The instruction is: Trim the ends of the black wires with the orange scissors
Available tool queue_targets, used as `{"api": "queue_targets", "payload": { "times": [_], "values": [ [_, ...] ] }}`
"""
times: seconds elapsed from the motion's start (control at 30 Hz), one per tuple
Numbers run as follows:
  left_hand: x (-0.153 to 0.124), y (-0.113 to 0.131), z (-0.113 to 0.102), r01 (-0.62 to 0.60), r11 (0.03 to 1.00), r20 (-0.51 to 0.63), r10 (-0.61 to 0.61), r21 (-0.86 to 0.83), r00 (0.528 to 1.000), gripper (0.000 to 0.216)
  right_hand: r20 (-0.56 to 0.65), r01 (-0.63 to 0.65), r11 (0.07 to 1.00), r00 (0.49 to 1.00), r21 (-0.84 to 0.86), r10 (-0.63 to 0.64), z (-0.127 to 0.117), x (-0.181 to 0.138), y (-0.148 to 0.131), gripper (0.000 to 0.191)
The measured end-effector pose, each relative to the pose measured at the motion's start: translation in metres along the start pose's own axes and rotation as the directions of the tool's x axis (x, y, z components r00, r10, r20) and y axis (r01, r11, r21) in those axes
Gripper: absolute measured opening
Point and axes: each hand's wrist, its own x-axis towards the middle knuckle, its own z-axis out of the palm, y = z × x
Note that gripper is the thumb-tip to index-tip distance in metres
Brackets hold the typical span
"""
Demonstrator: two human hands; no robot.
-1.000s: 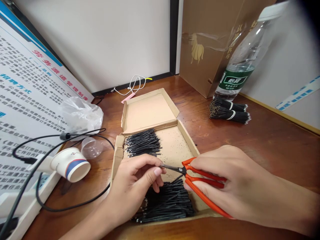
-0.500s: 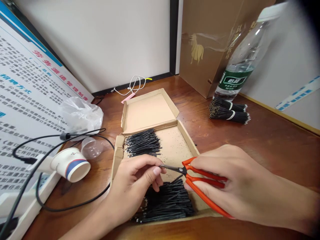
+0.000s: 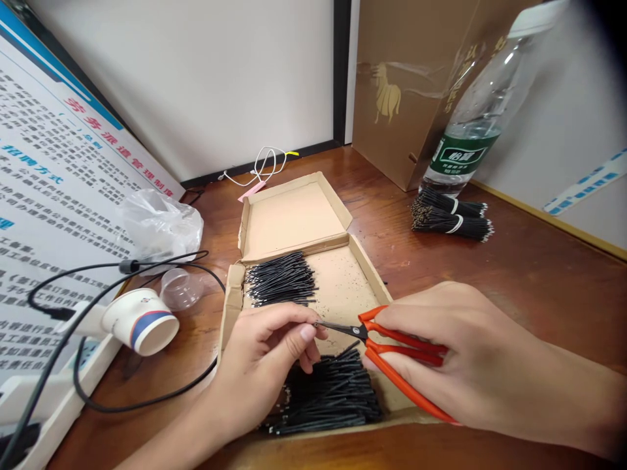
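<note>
My right hand (image 3: 470, 356) is closed around the orange handles of a small pair of scissors (image 3: 392, 339). Their dark blades point left and look nearly closed, with the tips at my left fingertips. Over the cardboard box, my left hand (image 3: 274, 352) pinches thumb against fingers; whatever lies between them is too small and covered to make out. Below both hands a pile of short black wires (image 3: 333, 395) fills the near part of the box, partly covered by my left hand. Another bunch of black wires (image 3: 281, 277) with silvery ends lies farther back inside.
The open cardboard box (image 3: 375, 274) holds small dark scraps. At right are banded wire bundles (image 3: 455, 219), a water bottle (image 3: 465, 143) and a brown carton (image 3: 396, 150). At left lie a paper cup (image 3: 142, 320), a clear plastic cup (image 3: 181, 290), a plastic bag (image 3: 166, 225) and a black cable (image 3: 147, 408).
Almost nothing differs. The whole view has shifted very slightly; both hands and the scissors keep the same pose at the left fingertips.
</note>
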Motion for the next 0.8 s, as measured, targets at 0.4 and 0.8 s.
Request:
{"api": "queue_targets", "payload": {
  "times": [0.4,0.8],
  "values": [
    [0.0014,0.0027,-0.0024,-0.042,0.993,0.0,0.042,0.109,0.999,0.019,0.004,0.003,1.0,1.0,-0.01,-0.003,0.0,0.0009,0.001,0.027],
    [0.0011,0.0027,-0.0025,-0.056,0.989,0.01,0.055,0.14,0.998,0.02,-0.007,-0.007,1.0,1.0,-0.029,0.006,0.0019,-0.0007,0.0019,0.033]
  ]
}}
